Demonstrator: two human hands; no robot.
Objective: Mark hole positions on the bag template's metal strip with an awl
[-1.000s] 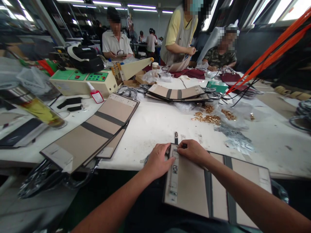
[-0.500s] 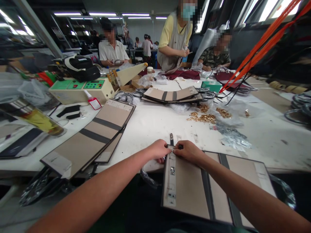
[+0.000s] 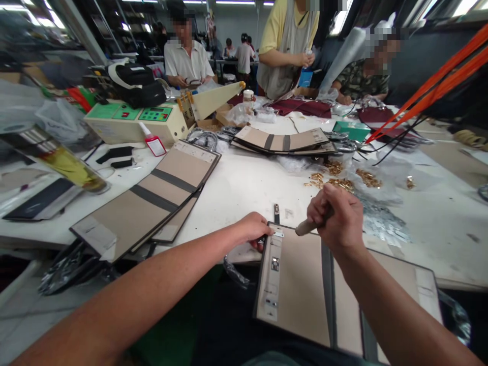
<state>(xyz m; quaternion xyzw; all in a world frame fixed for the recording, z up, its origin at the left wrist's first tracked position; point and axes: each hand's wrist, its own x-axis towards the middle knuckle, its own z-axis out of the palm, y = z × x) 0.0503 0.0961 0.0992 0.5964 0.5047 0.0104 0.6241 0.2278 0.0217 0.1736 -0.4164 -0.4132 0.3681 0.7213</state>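
A beige bag panel (image 3: 305,284) with dark strips and a dark edge lies before me, partly over the table's front edge. My left hand (image 3: 254,230) grips its far left corner, thumb on top and fingers beneath. Beside that thumb a small metal plate (image 3: 278,234) lies flat on the panel's white strip. A dark tab with a metal clasp (image 3: 276,207) sticks out past the far edge. Above the panel, my right hand (image 3: 336,216) is closed around a grey-brown rod, perhaps a tool handle (image 3: 304,227), its blunt end pointing down-left. The fist hides the rest of it.
More panels (image 3: 145,198) are stacked at left, others (image 3: 280,141) at the back. Brass pieces (image 3: 341,184) and thin metal plates (image 3: 385,221) lie at right. A machine (image 3: 129,124), red-labelled bottle (image 3: 154,144) and tumbler (image 3: 64,168) stand left. Orange straps (image 3: 430,81) hang right; co-workers sit and stand behind.
My right hand has left the panel's corner, risen to the right and now holds the rod. My left hand stays at the corner, where the metal plate now shows. The view has shifted slightly.
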